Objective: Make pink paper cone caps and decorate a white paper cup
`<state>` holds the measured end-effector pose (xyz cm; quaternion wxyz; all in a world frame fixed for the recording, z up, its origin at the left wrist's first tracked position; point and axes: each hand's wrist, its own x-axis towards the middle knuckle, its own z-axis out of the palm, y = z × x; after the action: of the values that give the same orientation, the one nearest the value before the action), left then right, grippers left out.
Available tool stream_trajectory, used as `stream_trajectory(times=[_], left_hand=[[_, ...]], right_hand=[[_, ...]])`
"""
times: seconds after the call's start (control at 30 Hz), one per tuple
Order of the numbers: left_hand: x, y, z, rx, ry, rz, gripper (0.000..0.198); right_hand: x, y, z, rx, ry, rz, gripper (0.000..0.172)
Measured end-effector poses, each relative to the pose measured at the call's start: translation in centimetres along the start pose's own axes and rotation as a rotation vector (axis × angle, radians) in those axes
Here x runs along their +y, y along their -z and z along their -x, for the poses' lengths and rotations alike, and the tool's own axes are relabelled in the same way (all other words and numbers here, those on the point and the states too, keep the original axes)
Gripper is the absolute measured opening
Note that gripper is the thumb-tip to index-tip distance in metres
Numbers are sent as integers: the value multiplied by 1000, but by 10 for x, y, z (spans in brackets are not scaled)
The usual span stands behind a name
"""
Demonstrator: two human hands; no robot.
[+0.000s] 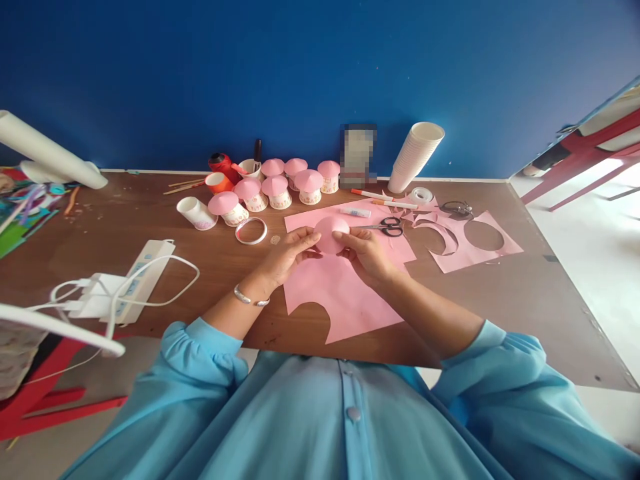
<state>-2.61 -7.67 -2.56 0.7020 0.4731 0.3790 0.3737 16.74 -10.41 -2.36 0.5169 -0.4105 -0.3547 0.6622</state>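
Observation:
Both my hands hold a small pink paper cone (331, 233) just above the brown table (150, 230). My left hand (287, 255) pinches its left edge, fingers closed, a silver bracelet on the wrist. My right hand (367, 253) grips its right side, fingers curled. Under them lies a large pink paper sheet (340, 293) with round cut-outs. Black-handled scissors (387, 227) and a glue stick (355, 212) lie just beyond the cone.
Several paper cups topped with pink cones (277, 189) stand at the back, beside a leaning stack of white cups (415, 157). A tape roll (251, 231), a cut pink sheet (475, 240), and a white power strip with cables (131, 280) lie around.

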Motion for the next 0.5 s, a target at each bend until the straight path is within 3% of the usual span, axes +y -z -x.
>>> stream_trajectory(times=[0.1, 0.27, 0.37, 0.5], left_hand=[[5, 7, 33, -28, -128, -399, 42], [-8, 7, 94, -236, -291, -1121, 65], [-28, 5, 112, -298, -277, -1315, 77], [-40, 12, 114, -275, -260, -1400, 59]], right_hand=[[-2, 8, 2, 76, 39, -15, 37], [-5, 26, 4, 138, 34, -12, 37], [-5, 32, 1, 151, 19, 0, 38], [-5, 34, -5, 143, 12, 3, 39]])
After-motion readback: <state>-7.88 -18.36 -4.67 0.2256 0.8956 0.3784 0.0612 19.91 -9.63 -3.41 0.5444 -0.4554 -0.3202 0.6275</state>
